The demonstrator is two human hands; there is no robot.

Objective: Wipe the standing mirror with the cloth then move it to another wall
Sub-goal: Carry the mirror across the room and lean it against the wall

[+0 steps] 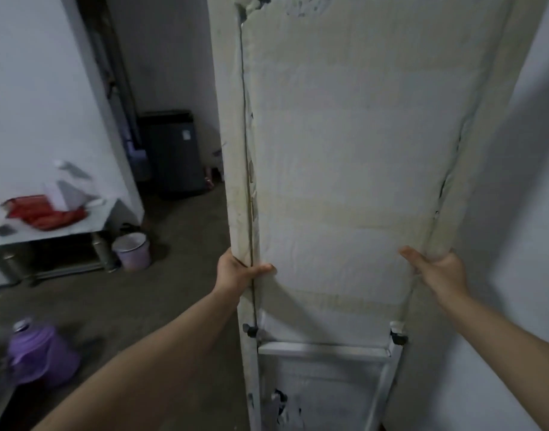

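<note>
standing mirror (354, 169) back-side out, backing worn; left hand (235, 273), right hand (438, 270) each grip one side edge; white wall (534, 213) just beside, grey floor (161, 293).

White walls (33, 88), grey floor (161, 293) — low table (64, 231), perhaps glass-topped.

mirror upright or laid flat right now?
Upright: standing mirror rises past the frame top, back side facing camera; left hand and right hand hold its side edges.
</note>
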